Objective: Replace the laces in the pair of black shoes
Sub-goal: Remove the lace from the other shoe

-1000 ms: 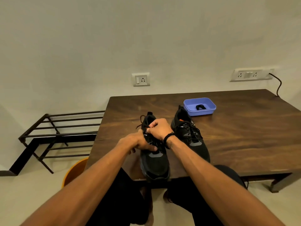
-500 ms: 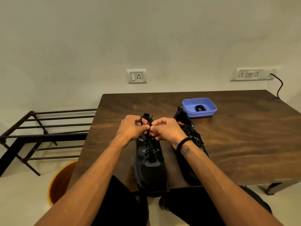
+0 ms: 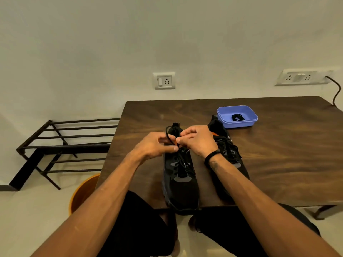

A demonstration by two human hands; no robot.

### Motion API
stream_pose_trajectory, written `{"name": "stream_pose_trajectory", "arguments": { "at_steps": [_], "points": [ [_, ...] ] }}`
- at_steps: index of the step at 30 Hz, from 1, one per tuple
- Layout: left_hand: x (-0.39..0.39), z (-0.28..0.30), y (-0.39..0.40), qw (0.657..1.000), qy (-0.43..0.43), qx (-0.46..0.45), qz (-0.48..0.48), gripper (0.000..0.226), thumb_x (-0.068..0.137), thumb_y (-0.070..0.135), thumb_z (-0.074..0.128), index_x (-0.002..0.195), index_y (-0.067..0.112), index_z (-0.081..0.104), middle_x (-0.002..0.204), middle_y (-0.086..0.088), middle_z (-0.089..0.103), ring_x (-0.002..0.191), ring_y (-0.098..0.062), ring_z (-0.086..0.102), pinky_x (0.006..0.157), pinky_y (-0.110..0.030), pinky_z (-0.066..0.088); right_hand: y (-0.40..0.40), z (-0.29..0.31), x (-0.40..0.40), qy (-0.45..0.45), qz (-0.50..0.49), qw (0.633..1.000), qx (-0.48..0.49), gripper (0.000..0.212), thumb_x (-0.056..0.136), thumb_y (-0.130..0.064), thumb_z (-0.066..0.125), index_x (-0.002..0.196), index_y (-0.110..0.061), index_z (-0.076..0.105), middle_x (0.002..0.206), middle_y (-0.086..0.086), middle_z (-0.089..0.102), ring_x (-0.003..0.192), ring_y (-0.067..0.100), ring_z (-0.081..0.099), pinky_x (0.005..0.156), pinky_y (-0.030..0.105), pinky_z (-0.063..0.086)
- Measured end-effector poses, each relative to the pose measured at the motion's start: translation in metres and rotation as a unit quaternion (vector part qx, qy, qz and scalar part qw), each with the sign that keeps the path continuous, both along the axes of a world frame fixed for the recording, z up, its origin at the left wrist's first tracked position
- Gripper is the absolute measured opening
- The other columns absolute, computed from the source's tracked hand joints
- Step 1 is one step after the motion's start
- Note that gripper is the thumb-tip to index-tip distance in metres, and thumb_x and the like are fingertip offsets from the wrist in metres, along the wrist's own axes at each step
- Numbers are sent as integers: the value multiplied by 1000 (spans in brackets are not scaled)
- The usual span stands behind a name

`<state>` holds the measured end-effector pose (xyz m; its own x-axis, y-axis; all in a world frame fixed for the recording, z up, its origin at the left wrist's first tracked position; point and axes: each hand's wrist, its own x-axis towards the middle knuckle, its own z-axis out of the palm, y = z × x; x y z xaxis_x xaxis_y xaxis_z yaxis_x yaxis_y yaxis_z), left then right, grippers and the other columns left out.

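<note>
Black metal rack [image 3: 61,145] at far left on the floor, against the wall. Orange bucket [image 3: 83,191] on the floor just below the desk's left front corner. Dark wooden desk [image 3: 278,154] fills centre and right. Left hand [image 3: 156,145] over the collar of the left shoe [image 3: 181,182], fingers curled, pinching the black lace [image 3: 169,135] (a loop of it stands up above the hand). Left shoe sits upright, toe toward the person and hanging slightly over the desk's near edge; lace runs down through its eyelets, though which eyelets are filled is too dark to tell. Right hand [image 3: 196,140] meets the left hand right above the tongue, fingertips pinching the same lace, fingers curled; black band [image 3: 212,155] on that wrist. Wall socket [image 3: 164,81] on the wall behind, above the hands. Right shoe [image 3: 225,145] just beside the left one, partly hidden under the right forearm, laced, orange patch near its collar. Blue plastic tray [image 3: 220,113] behind the right shoe, touching or nearly touching its heel (cannot tell which), with a coiled black lace bundle [image 3: 237,117] inside. Long socket strip [image 3: 302,77] on the wall at far right, black cable [image 3: 335,89] dropping from it to the desk's back corner
</note>
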<state>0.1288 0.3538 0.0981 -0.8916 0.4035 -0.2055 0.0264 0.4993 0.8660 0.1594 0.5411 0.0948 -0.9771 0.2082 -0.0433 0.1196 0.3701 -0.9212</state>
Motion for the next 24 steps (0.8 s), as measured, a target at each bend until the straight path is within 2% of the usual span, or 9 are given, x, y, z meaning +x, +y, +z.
{"name": "stream_pose_trajectory", "arguments": {
  "at_steps": [4,8,10,13,16,18,19,22,24],
  "points": [
    [0,-9,0,992,57,-100,-44,41,84,14,83,103,49,72,88,9,74,80,-16,70,86,-34,58,-5,4,8,44,3,999,-9,17,81,-12,87,93,-16,75,76,-2,78,73,7,76,69,20,61],
    [1,-8,2,991,78,-96,-51,44,87,15,80,98,56,70,111,15,73,89,-15,72,94,-35,57,1,20,11,59,-31,961,-267,28,82,2,83,107,4,71,91,18,78,78,24,76,70,27,63],
    [1,-10,1,991,83,-85,-56,40,86,17,82,101,53,73,113,20,71,89,-17,72,95,-35,57,9,28,11,61,-32,909,-410,28,84,4,78,111,6,69,97,20,77,81,23,75,77,29,64],
    [0,-13,-2,993,80,-73,-57,36,86,21,82,101,52,71,110,16,72,83,-14,70,91,-33,57,26,40,8,75,-37,781,-619,14,92,2,67,106,0,69,94,13,78,82,17,76,79,27,63],
    [-3,-16,-2,989,98,-87,-67,22,87,33,81,105,44,74,101,8,73,81,-11,64,82,-30,52,40,46,4,113,-39,711,-693,11,93,-1,64,103,-2,70,96,10,77,88,16,77,83,26,62],
    [-4,-18,0,985,123,-108,-61,20,88,35,80,107,33,75,89,7,71,76,-9,62,72,-26,49,39,43,3,103,-21,751,-652,14,94,0,64,107,1,69,103,13,77,94,19,77,85,27,62],
    [-4,-18,1,984,128,-106,-57,19,87,34,80,106,31,76,86,8,71,73,-6,61,70,-24,47,36,38,3,83,-12,796,-599,16,94,0,65,110,3,68,106,16,76,97,22,76,85,29,62],
    [-5,-20,4,986,126,-90,-61,18,88,28,80,105,33,78,92,14,74,68,0,61,68,-17,48,26,19,3,10,10,954,-298,23,89,5,73,111,2,71,108,22,76,99,29,75,88,37,62],
    [-6,-22,4,986,127,-85,-64,18,89,26,80,105,32,78,98,14,74,68,1,61,69,-18,48,21,8,2,-9,46,996,-80,24,86,6,75,107,-8,75,101,15,78,95,23,75,82,33,62]
  ]
}}
